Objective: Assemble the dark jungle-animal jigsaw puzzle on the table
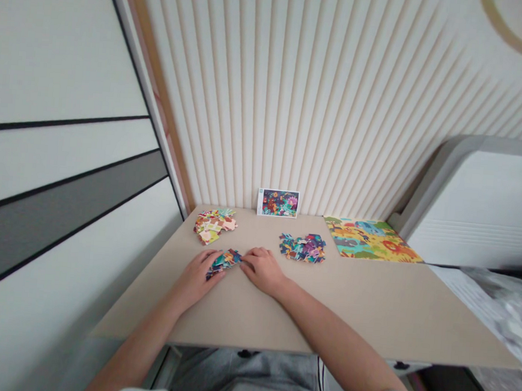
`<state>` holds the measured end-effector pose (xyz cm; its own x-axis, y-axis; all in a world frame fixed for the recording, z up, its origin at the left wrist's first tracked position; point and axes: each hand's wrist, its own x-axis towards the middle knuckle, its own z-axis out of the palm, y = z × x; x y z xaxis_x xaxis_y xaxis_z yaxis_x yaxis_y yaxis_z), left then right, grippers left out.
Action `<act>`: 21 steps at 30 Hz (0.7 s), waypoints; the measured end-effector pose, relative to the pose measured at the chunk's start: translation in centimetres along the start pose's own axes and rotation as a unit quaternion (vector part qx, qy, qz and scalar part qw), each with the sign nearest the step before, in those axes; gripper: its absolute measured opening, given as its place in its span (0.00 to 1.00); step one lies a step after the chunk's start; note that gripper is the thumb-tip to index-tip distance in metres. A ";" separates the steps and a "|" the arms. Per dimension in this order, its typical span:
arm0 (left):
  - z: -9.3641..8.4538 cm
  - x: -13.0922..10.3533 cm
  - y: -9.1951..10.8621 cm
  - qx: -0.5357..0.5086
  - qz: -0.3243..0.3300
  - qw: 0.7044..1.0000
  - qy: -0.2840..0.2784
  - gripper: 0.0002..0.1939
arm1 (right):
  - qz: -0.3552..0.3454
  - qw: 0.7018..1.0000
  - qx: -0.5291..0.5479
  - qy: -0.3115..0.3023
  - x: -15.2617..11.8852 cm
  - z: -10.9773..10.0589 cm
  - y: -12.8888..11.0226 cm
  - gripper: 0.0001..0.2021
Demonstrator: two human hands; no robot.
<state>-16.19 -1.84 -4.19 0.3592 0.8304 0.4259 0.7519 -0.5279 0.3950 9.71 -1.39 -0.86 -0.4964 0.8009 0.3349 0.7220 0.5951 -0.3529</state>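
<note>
Plainly cupped the pile of puzzle pieces [225,261] on the worktop [242,314] between parted thumb and fingers of the closer left hand [196,278]; came to its right end, along a rightward, away-slanting long axis, with bunched fingers of the right hand [264,271], too hidden to tell any grip.

One camera on the head looks forward and down at the worktop [370,306], fairly near.
</note>
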 end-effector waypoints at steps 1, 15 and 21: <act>-0.1 0.0 0.2 -0.001 0.000 1.000 0.001 0.27 | -0.003 1.000 0.001 0.000 0.0 0.0 -0.1 0.13; -0.5 0.2 1.6 0.062 -0.001 0.998 -0.012 0.36 | -0.055 0.998 0.021 -0.034 0.0 -0.3 -1.2 0.21; -0.4 0.3 1.4 0.082 -0.002 0.997 -0.009 0.27 | -0.075 0.996 0.023 -0.050 0.2 0.1 -1.7 0.24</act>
<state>-15.21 -2.45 -3.22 0.3650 0.8359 0.4099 0.8325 -0.4902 0.2583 8.31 -2.24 -0.23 -0.6444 0.7037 0.2992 0.6141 0.7094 -0.3459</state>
